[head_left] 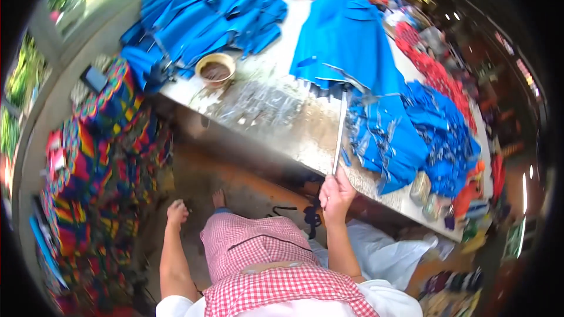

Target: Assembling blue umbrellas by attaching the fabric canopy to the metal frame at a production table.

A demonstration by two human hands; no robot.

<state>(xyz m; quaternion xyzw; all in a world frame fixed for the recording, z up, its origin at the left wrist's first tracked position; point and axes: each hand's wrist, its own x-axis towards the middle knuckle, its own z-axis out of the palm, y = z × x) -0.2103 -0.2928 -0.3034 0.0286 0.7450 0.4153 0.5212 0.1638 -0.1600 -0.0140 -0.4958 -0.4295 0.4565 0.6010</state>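
My right hand (337,198) is closed around the near end of a slim grey metal rod (341,132). The rod's far end meets the lower edge of a blue cloth (346,38), like an umbrella's shaft under its cover. This cloth lies bunched lengthwise on the worktable (267,103), with dark bits showing along its near edge. Away from the table, my left hand (177,212) hangs at my left side with its fingers curled; anything inside them is hidden. Another pleated blue cloth heap (211,14) spreads over the far left, beside a bowl (215,70) with brown contents.
More crumpled blue cloth (440,135) lies at the table's right, with red patterned cloth (432,61) behind it. Jars (432,206) stand by the right corner. Multicoloured cloth (100,158) bearing a phone (94,79) is at my left. White sheeting (382,252) hangs below the table.
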